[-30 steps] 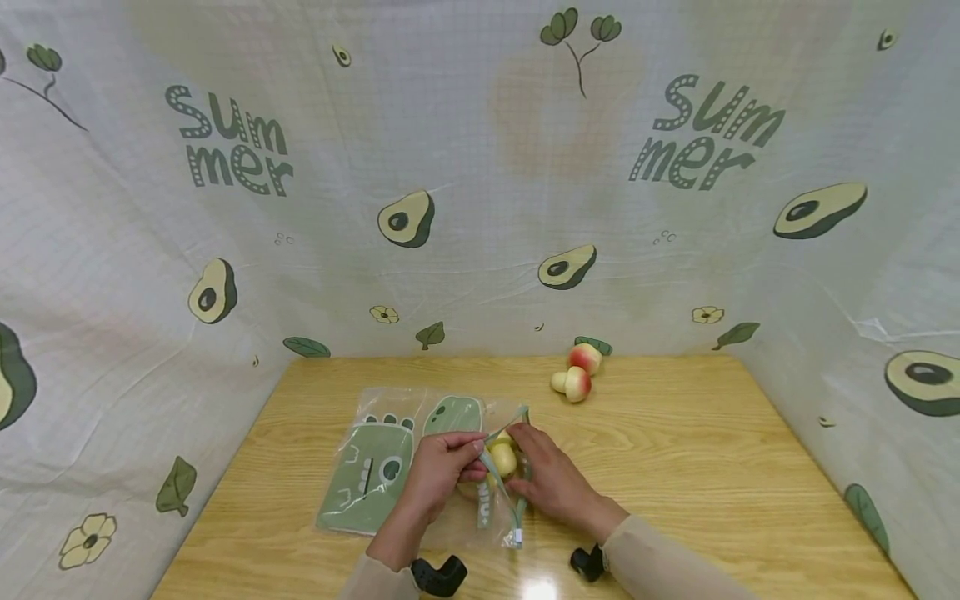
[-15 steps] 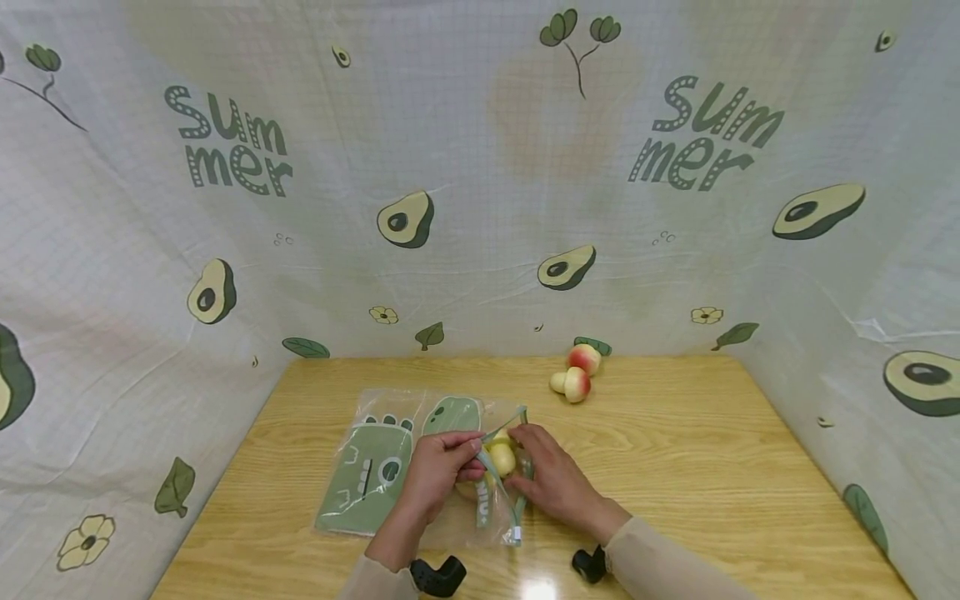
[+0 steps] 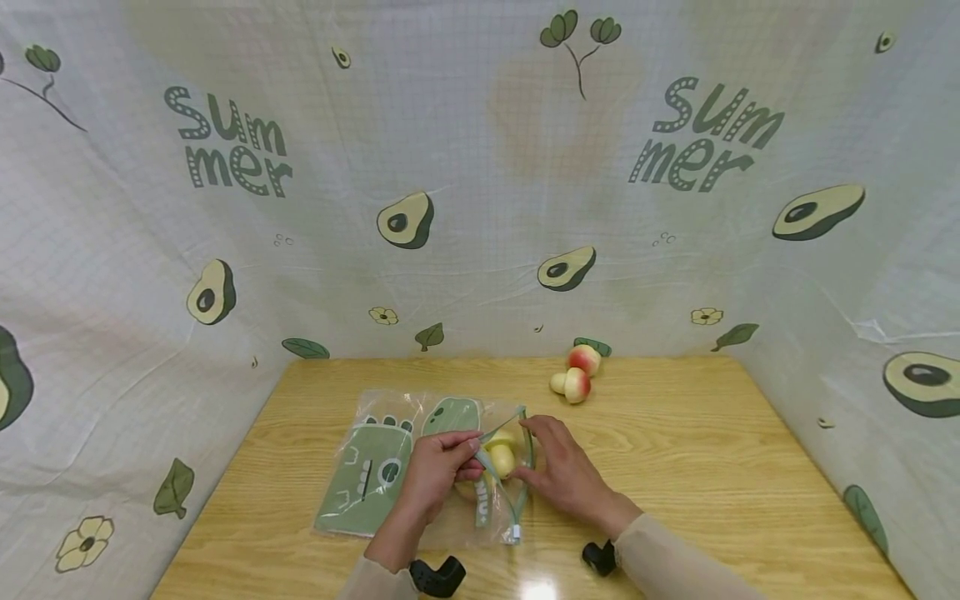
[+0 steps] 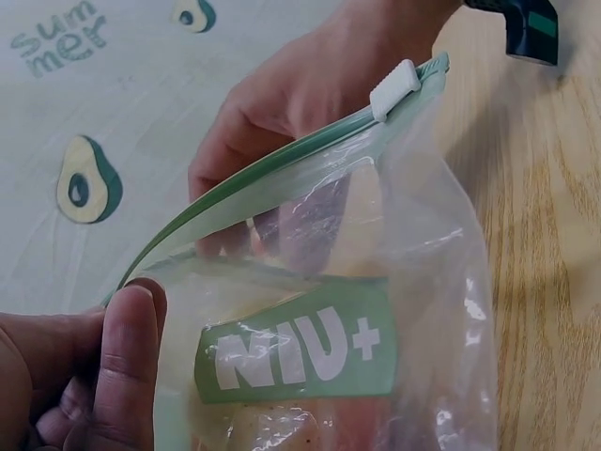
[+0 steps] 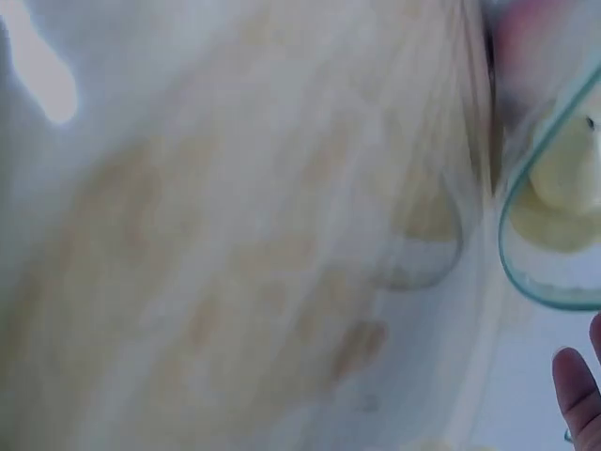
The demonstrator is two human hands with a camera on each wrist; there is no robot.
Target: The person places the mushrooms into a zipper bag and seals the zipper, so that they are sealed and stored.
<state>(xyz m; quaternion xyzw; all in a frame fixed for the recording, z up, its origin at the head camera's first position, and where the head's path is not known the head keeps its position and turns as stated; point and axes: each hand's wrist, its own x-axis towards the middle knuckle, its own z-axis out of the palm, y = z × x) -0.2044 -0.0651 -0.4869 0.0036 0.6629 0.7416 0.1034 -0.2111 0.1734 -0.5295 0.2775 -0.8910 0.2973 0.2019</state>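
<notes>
A clear zip bag (image 3: 446, 525) with green dinosaur prints lies on the table, its green-edged mouth held apart toward the right. My left hand (image 3: 435, 471) pinches one edge of that mouth between thumb and fingers; the pinch shows again in the left wrist view, beside the green rim (image 4: 244, 174). A white slider (image 4: 394, 91) sits at one end of the rim. Inside the bag near the mouth is a pale yellow, rounded toy (image 3: 501, 460). My right hand (image 3: 570, 475) is at the opposite edge, thumb and fingers spread, with nothing seen between them.
Two cream-and-red toys stand toward the back of the wooden table (image 3: 675, 450): a mushroom-shaped one (image 3: 576, 385) and a rounder one (image 3: 585, 360) touching it in this view. Printed cloth (image 3: 480, 167) walls the back and sides. Black wrist devices (image 3: 438, 577) sit near both cuffs.
My right hand has drawn back slightly to the right from the yellow toy, its fingers spreading. The left hand keeps its pinch on the bag's edge, nearly unmoved.
</notes>
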